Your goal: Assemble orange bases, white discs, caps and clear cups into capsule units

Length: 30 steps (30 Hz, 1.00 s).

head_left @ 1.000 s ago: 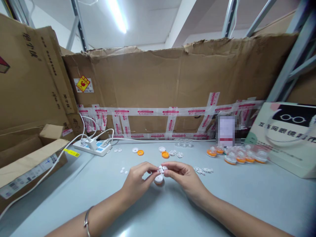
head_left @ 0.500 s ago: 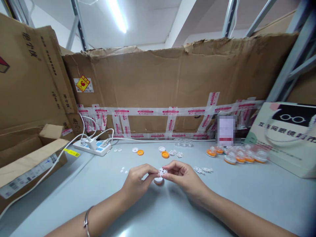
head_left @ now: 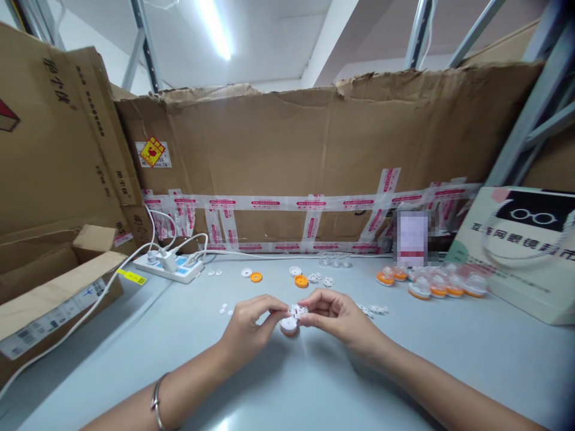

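Note:
Between my hands is a small white disc with dark spots or holes, held just above the table. My left hand pinches its left edge with thumb and forefinger. My right hand grips the right edge between thumb and fingers. Right beneath, a round white-topped piece with an orange base rests on the table. Beyond my hands lie an orange ring, a white ring and several spotted white discs. More such pieces lie beside my right hand, partly hidden by it.
Several clear-domed orange-based pieces stand at the right before a paper bag. A power strip with white cables and an open cardboard box are at left. A large taped carton closes off the back.
The spotted disc has tilted flatter between my fingers and shifted slightly right. More of the white-topped piece below it shows. Both hands stay nearly in place.

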Motion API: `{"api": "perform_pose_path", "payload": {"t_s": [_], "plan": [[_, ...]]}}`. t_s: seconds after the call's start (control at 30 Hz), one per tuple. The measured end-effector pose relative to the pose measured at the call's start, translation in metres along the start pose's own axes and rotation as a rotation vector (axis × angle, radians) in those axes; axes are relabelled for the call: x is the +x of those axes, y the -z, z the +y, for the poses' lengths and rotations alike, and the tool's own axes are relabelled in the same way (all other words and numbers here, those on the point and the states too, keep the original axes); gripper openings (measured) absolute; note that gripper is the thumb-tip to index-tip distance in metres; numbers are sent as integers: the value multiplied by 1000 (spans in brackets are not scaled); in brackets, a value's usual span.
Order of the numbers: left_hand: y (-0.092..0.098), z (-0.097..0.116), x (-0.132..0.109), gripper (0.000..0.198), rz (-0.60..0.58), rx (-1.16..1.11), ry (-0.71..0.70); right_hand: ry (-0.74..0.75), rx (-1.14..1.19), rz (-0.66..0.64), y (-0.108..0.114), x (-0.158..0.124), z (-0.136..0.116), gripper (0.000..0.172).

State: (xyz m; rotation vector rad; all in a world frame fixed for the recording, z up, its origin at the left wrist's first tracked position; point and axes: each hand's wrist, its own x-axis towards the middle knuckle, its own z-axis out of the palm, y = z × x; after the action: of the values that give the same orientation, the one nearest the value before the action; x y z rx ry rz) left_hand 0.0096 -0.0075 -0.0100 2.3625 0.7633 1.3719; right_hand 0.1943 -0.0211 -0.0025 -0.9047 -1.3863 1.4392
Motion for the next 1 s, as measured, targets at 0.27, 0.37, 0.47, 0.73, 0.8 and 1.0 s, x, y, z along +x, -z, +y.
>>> {"api": "perform_pose_path", "payload": {"t_s": [0.27,0.37,0.47,0.73,0.8,1.0], "plan": [[1,3,0,7,1,4,-28,25,-29,7,0,-2,0,22],[1,4,0,6,8,13,-19,25,-18,25,-1,-3,-1,23],[1,5,0,6,6,21,-2,25,-36,84,-1,-4,-2,26],[0,4,0,5,3,15,-35,45,-53,55,-4,-4,-4,22],[-1,3,-1,6,2,12,-30,52,-55,37,-4,-4,-4,21],[-2,2,-3,8,-24,0,-64,30,-42,32,-2,-5,-1,23]]}}
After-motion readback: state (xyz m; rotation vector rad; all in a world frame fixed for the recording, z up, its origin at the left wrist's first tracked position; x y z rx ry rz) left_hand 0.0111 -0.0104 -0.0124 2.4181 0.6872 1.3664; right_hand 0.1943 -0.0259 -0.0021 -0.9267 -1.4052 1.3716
